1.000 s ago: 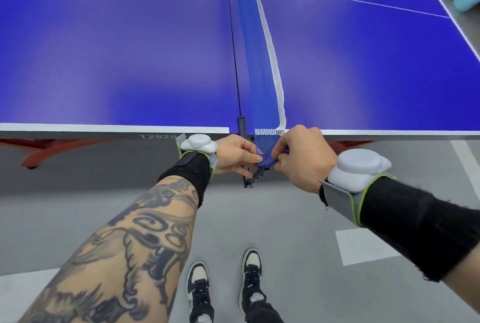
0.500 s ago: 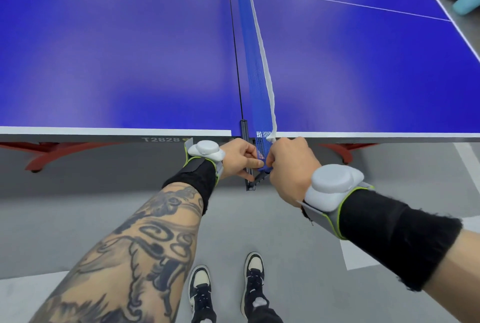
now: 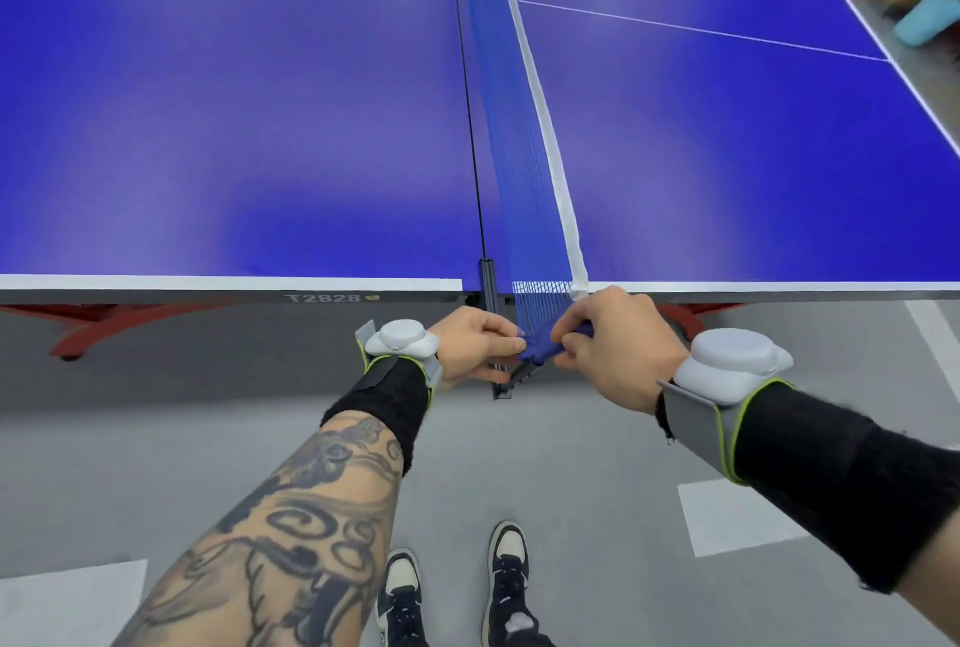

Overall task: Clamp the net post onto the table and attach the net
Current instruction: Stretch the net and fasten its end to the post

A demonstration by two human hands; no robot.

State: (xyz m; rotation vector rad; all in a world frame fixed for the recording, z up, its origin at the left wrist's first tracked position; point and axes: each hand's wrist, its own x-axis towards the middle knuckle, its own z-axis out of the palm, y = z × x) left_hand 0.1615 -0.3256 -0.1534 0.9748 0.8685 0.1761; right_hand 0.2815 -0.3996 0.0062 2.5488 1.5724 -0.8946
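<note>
A blue net (image 3: 519, 147) with a white top band runs along the middle of the blue table (image 3: 234, 126) toward me. A dark net post (image 3: 488, 282) is clamped at the table's near edge and reaches down past it. Just below that edge, my left hand (image 3: 475, 345) pinches the blue end of the net from the left. My right hand (image 3: 618, 345) grips the same blue end from the right. The two hands almost touch. The lower part of the clamp is partly hidden behind my fingers.
Red table legs (image 3: 104, 324) show under the near edge on both sides. The grey floor carries white markings (image 3: 737, 516), and my shoes (image 3: 457, 589) stand below the hands. A teal object (image 3: 924, 22) lies beyond the far right corner.
Both hands stay at the net's end by the post. The right hand has shifted slightly right and lower, and the net leans a little more to the right.
</note>
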